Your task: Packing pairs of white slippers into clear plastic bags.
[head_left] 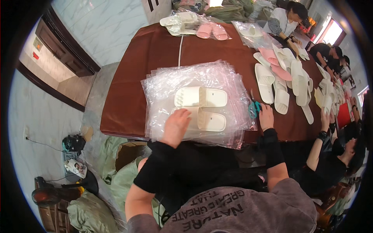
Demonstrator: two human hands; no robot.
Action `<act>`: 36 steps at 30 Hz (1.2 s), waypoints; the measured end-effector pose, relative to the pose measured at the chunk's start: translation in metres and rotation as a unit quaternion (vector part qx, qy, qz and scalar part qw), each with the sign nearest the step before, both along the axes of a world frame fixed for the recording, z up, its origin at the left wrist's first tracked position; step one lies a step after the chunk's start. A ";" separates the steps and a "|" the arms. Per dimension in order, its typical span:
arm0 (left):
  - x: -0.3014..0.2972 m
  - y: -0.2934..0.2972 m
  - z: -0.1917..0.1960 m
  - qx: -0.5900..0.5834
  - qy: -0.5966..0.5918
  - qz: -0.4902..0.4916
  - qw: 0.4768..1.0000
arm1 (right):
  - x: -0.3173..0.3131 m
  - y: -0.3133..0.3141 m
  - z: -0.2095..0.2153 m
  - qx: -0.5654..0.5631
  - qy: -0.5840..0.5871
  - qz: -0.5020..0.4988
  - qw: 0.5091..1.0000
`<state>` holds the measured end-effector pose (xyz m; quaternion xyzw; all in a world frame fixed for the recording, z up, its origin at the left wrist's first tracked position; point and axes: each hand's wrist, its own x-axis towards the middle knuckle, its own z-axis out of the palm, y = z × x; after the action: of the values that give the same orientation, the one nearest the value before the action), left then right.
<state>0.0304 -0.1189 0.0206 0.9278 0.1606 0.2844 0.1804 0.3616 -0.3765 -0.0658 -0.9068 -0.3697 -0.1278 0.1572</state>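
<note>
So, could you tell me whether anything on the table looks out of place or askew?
Mostly tidy. The pair of cream slippers lies neatly on the fanned stack of clear bags under the left hand. Only the loose slippers at right lie heaped, overlapping at mixed angles.

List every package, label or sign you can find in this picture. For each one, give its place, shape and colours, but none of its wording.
Stack of clear plastic bags: table middle, flat, glossy, under two cream slippers, left hand on the nearer slipper.
Small dark labels: one on each slipper's strap.
Bagged slippers: far table edge, pink and white pairs in clear bags.
Small wall sign: far left, red rectangle.
</note>
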 end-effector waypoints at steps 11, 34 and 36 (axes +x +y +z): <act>0.097 -0.026 -0.045 0.085 0.214 0.144 0.962 | 0.002 0.003 -0.001 -0.022 0.035 0.004 0.999; 0.087 -0.027 -0.059 -0.157 -0.123 0.190 0.961 | -0.097 0.082 0.096 -0.070 -0.037 0.282 0.956; 0.087 -0.028 -0.058 -0.160 -0.124 0.196 0.959 | -0.100 0.087 0.096 -0.069 -0.073 0.289 0.952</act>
<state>0.1177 -0.1472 -0.0378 0.7944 0.3588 0.3979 0.2861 0.2615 -0.2892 0.0301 -0.7579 -0.6343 -0.1172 0.0975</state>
